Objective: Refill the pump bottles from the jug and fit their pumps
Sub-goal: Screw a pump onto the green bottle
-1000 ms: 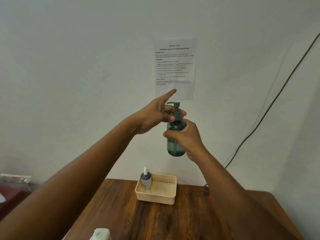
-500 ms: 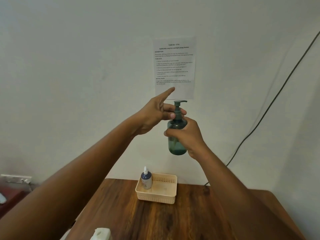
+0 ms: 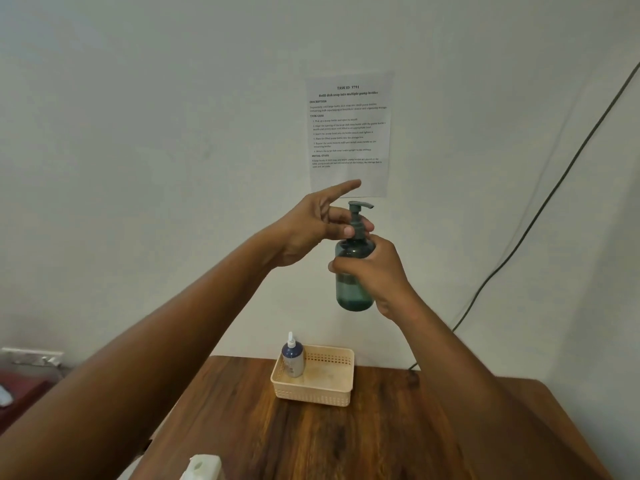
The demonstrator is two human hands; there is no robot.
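Wall-side, above the counter (image 3: 346, 441), the green pump bottle (image 3: 353, 289) is held upright in the right hand (image 3: 377, 271). Its pump collar (image 3: 357, 227) is pinched directly above that grip by the left hand (image 3: 311, 226), axis vertical, likely being twisted tight.

Both forearms look bare, seemingly no sleeves or jewellery.

Dim even indoor light, soft shadows, wide-angle edge distortion, slight blur
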